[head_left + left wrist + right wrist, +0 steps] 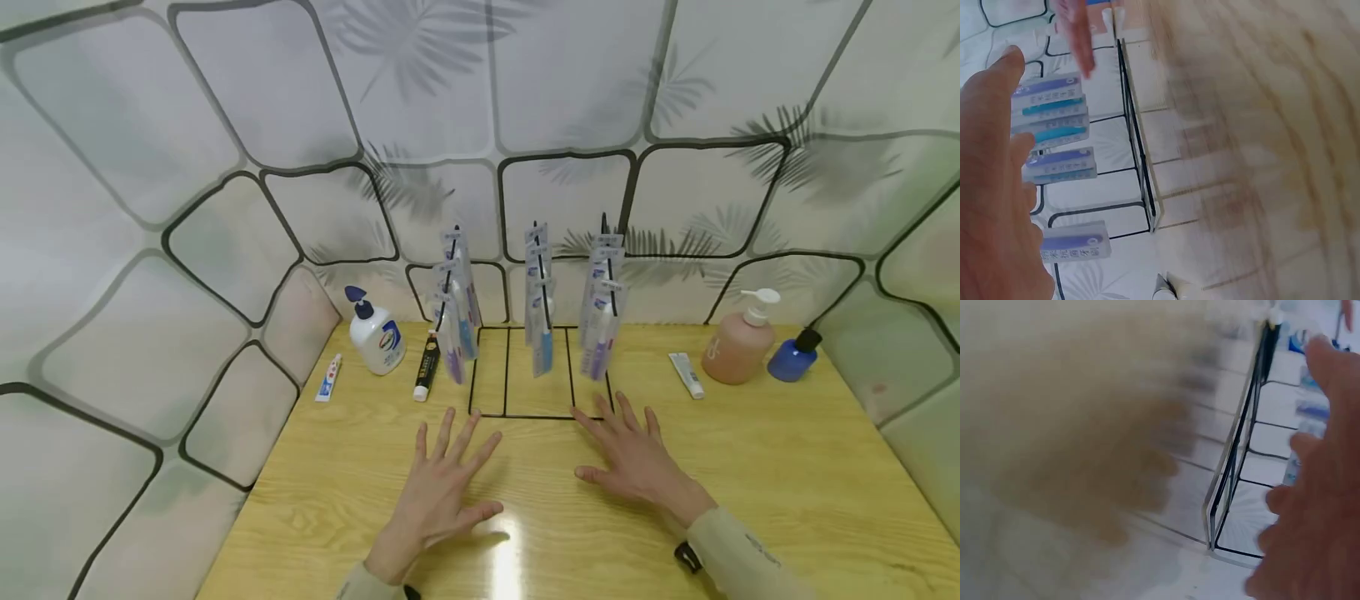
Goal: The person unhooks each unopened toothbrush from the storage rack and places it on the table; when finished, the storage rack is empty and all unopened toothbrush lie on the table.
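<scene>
A: What did the hands hold?

B: Nothing. The left hand [442,483] and right hand [637,462] lay flat on the table [787,467], fingers spread.

A: And ahead of the fingertips?

B: A black wire rack [525,383], its hooks hanging packaged toothbrushes [542,317]. A clean reach would probably rise straight to one packet, clear of its neighbours.

Table [787,467] yellow woodgrain; pump bottle [738,346] seemingly pink.

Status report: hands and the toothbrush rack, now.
Left hand and right hand open, flat above the table, holding nothing. Packaged toothbrushes hang on rack just ahead. Nothing between.
</scene>
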`<state>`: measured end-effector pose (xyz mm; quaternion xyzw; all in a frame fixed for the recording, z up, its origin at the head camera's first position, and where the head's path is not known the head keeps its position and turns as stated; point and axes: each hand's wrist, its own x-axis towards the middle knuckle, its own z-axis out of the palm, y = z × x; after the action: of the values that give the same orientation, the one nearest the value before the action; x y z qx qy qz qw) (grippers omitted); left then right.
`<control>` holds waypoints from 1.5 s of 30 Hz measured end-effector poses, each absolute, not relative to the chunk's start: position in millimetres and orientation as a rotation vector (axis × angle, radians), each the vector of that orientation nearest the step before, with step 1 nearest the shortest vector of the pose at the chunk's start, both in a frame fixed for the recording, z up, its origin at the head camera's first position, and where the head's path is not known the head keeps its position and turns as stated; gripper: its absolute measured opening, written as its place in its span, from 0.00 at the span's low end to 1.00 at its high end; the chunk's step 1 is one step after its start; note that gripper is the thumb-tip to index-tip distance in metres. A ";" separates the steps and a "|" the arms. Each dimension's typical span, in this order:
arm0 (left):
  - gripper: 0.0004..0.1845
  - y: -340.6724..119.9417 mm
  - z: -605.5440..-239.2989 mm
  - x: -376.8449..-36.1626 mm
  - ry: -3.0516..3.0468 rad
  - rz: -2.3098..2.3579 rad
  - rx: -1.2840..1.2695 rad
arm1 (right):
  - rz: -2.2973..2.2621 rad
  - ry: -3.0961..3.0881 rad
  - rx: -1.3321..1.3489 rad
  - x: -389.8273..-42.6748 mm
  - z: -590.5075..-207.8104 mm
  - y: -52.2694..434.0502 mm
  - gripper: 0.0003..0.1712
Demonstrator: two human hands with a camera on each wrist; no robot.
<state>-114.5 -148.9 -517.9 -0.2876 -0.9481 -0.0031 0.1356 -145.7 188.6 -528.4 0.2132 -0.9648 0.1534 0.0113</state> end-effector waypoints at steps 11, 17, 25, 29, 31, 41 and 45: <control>0.41 -156.4 -516.0 -158.2 -2.599 -0.567 -0.634 | 0.462 -3.290 0.741 -182.2 -526.1 190.4 0.50; 0.26 -158.2 -479.5 -187.9 -2.406 -0.980 -0.428 | 0.512 -3.345 0.739 -185.0 -528.0 191.0 0.51; 0.20 -155.7 -443.1 -232.3 -2.147 -1.685 -0.298 | 0.502 -3.349 0.756 -184.6 -526.0 191.7 0.54; 0.17 -150.3 -439.1 -240.2 -2.064 -1.855 -0.278 | 0.511 -3.354 0.765 -184.4 -527.5 190.9 0.55; 0.15 -145.9 -440.1 -240.9 -2.007 -1.886 -0.297 | 0.516 -3.344 0.773 -184.3 -529.2 190.7 0.55; 0.10 -120.0 -449.4 -229.1 -1.793 -1.793 -0.460 | 0.509 -3.341 0.771 -184.1 -532.3 190.9 0.55; 0.04 -107.3 -449.0 -226.1 -1.789 -1.809 -0.619 | 0.529 -3.332 0.767 -183.2 -530.9 191.4 0.55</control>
<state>-226.1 -107.3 -449.0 -0.2282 -0.6599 -0.6675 0.2587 -183.2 191.4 -530.9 0.2190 -0.9508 0.1511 -0.1585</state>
